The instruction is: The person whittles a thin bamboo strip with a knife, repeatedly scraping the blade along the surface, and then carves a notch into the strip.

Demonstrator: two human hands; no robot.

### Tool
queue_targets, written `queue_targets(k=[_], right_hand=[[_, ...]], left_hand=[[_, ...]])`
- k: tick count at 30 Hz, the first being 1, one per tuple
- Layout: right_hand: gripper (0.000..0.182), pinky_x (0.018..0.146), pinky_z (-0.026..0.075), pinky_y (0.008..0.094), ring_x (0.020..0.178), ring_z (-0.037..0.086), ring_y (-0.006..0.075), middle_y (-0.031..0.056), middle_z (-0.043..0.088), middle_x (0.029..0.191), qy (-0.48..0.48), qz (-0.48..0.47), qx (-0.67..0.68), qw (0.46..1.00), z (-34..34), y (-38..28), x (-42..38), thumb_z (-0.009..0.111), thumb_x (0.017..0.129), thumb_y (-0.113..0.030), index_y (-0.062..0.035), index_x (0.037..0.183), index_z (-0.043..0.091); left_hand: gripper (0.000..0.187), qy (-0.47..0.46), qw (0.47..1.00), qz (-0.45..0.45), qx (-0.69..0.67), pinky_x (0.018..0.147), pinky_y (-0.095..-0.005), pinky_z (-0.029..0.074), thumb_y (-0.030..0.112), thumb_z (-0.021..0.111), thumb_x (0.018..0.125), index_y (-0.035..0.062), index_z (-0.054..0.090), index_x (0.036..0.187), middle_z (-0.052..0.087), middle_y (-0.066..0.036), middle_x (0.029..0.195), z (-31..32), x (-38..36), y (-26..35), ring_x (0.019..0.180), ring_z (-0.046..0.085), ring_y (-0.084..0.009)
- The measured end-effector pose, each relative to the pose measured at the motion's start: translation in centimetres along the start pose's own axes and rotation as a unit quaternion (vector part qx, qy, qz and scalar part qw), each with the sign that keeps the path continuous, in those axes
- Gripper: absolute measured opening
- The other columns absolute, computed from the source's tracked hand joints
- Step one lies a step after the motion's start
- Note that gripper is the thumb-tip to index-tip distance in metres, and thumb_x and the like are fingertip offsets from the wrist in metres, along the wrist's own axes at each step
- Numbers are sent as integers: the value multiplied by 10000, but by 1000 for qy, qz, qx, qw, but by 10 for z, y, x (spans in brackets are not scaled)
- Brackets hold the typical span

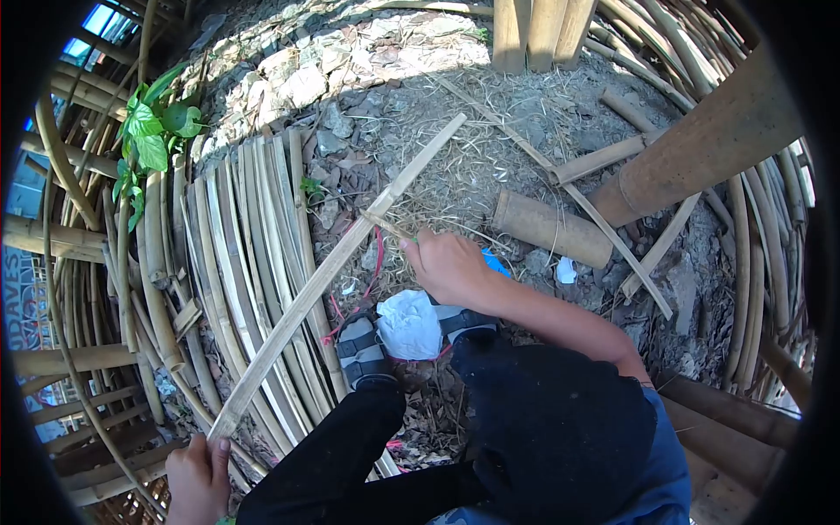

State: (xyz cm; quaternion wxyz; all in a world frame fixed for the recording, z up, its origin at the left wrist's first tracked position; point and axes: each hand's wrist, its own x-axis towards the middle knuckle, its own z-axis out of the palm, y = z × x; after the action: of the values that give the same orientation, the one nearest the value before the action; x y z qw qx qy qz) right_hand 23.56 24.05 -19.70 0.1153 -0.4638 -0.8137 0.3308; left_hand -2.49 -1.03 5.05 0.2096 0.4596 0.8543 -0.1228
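A long split bamboo strip (324, 276) slants up from lower left to upper middle. My left hand (198, 479) is closed round its lower end, with the thumb on top. My right hand (451, 269) is closed round a thin, narrow knife-like tool (386, 227) that crosses the strip in its upper part; the handle is hidden in the fist. Below that hand, a crumpled white sheet (409, 325) lies between my sandalled feet (360, 350). A pink string (378, 262) hangs near the crossing.
Many bamboo strips (254, 262) lie side by side at the left, under the held strip. A cut bamboo tube (553, 229) and thin crossed pieces are on the right. A thick bamboo pole (700, 140) slants in. A leafy plant (149, 131) grows upper left.
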Motion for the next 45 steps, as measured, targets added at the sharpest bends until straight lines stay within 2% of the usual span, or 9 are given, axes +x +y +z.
queue_targets(k=[8,10,12,15,18,25,27,30,45], right_hand=[[433,574,519,540,594,648,442,234,618,612,-16,-26,9,1000,-14,-21,-25,391,1051,-301,70,896,551],[424,593,502,559,602,633,459,247,602,605,-16,-20,34,999,-15,-20,-25,397,1053,-300,69,902,541],[427,605,501,563,617,634,464,261,604,624,9,0,24,1000,-12,-16,-18,394,1053,-298,74,903,540],[432,608,504,561,615,631,466,262,604,624,20,4,29,999,-15,-15,-16,394,1052,-297,76,894,543],[439,609,512,557,620,636,471,261,608,618,16,4,29,999,-15,-15,-21,394,1052,-298,80,895,553],[450,614,533,538,634,649,473,271,620,627,4,9,9,1000,-36,-11,-27,391,1054,-293,88,901,574],[451,575,539,524,607,653,459,251,625,617,-2,4,-4,1000,-34,-11,-25,392,1055,-290,84,886,580],[452,537,543,509,585,660,438,227,629,606,6,3,-33,999,-29,-12,-21,394,1055,-289,75,866,584],[441,586,562,515,668,688,438,255,663,686,67,48,-47,995,3,-3,27,418,1040,-294,64,874,615]], left_hand=[[396,50,985,28,165,579,-453,392,291,635,948,-19,504,738,514,-176,604,-42,-33,7,613,529,-363],[280,-1,986,26,163,565,-433,401,210,674,911,-53,578,901,506,-174,701,-57,-38,6,656,503,-325],[684,-24,969,172,176,1023,-603,462,147,616,995,93,216,1547,695,-221,1021,-65,-37,-4,773,718,-326],[496,11,926,236,295,385,-218,565,63,579,987,-3,404,1447,684,-208,988,-70,-29,-16,625,683,-192],[437,88,904,267,323,319,-169,505,27,564,979,-36,461,1399,668,-180,918,-77,-33,8,530,626,-138],[459,117,872,297,370,295,-173,470,-21,593,931,-52,484,1377,635,-148,804,-62,-33,-16,440,534,-97],[481,-40,966,244,-71,288,-167,460,-42,619,902,-58,492,1366,636,-157,799,-31,2,-105,432,521,-97],[470,138,871,309,357,297,-178,490,-64,617,898,-72,495,1353,633,-163,784,-58,-33,-5,444,549,-128],[410,145,921,198,303,560,-418,415,125,673,887,-103,560,1209,520,-158,783,-31,-24,-1,664,487,-292]])
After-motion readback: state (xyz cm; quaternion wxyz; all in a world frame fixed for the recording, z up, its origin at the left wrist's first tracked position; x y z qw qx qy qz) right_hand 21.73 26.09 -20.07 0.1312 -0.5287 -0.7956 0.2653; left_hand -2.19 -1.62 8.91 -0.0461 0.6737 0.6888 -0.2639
